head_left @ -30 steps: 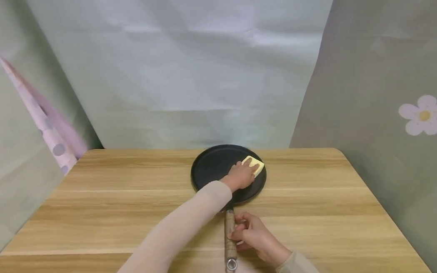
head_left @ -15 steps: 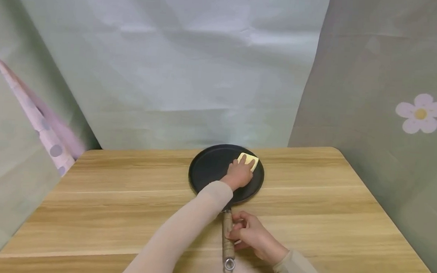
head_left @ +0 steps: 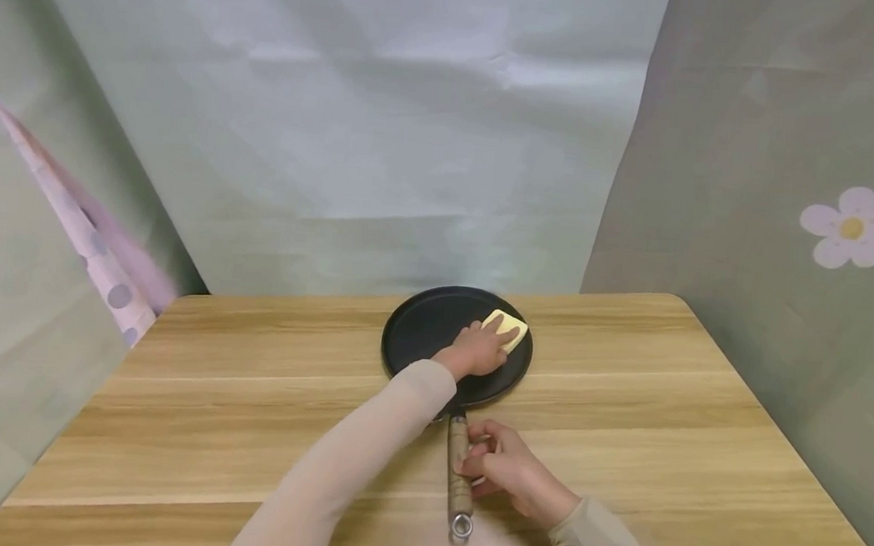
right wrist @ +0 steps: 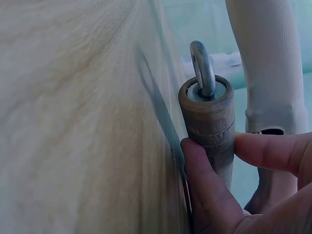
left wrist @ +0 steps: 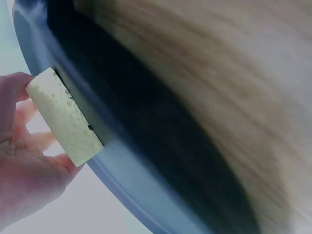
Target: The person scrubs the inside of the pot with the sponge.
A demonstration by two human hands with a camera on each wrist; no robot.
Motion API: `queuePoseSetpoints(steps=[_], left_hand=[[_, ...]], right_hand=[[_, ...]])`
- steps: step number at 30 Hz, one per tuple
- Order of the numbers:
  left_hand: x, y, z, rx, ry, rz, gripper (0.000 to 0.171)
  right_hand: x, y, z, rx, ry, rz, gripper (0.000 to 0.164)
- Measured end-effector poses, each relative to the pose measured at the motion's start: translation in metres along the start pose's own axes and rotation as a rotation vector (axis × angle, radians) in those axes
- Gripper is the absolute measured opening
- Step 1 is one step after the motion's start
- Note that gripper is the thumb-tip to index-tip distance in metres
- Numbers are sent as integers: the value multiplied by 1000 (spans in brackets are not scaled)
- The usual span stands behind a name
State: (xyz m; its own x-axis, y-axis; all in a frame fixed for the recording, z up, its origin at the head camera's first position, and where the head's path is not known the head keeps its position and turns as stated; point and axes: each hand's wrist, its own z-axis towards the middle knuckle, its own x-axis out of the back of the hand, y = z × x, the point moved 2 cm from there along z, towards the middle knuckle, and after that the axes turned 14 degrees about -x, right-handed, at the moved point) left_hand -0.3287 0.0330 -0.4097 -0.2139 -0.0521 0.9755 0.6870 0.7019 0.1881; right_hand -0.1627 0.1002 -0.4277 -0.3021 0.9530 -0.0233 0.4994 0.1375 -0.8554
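Note:
My left hand [head_left: 479,348] reaches over a round black frying pan [head_left: 426,331] and holds a pale yellow sponge [head_left: 512,326] against the right part of its inner surface. In the left wrist view, fingers and thumb grip the sponge [left wrist: 64,117] from opposite sides, its porous edge showing near the pan's rim [left wrist: 105,129]. My right hand [head_left: 515,470] pinches the pan's wooden handle [head_left: 460,485] between thumb and fingers. The right wrist view has the handle [right wrist: 209,122] between those fingers, with a metal ring [right wrist: 202,68] at its end.
The pan lies near the back edge of a wood-grain table [head_left: 247,428]. A pale fabric backdrop [head_left: 415,138] hangs right behind it, with more fabric at both sides. My left sleeve [head_left: 366,444] crosses over the table beside the handle.
The sponge under my left hand shifted slightly left across the pan, then back right. My right hand has kept its hold on the handle. The head view swayed a little.

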Motion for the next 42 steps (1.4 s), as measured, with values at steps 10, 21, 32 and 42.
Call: queuePoseSetpoints(steps=[10,21,32,42], left_hand=[[-8,4,-17,-101,7,6,53],[-14,1,-37,-187,71,-101,50],[-2,-9,-45,-137,239,-290,50],[10,-30,-60,-42,337,-248,50]], right_hand=[[1,0,-3,-1,0,-4,49],[0,2,-2,5,-10,9,48],[1,3,-2,14,-17,6,49],[2,3,-2,7,-24,-1,52]])
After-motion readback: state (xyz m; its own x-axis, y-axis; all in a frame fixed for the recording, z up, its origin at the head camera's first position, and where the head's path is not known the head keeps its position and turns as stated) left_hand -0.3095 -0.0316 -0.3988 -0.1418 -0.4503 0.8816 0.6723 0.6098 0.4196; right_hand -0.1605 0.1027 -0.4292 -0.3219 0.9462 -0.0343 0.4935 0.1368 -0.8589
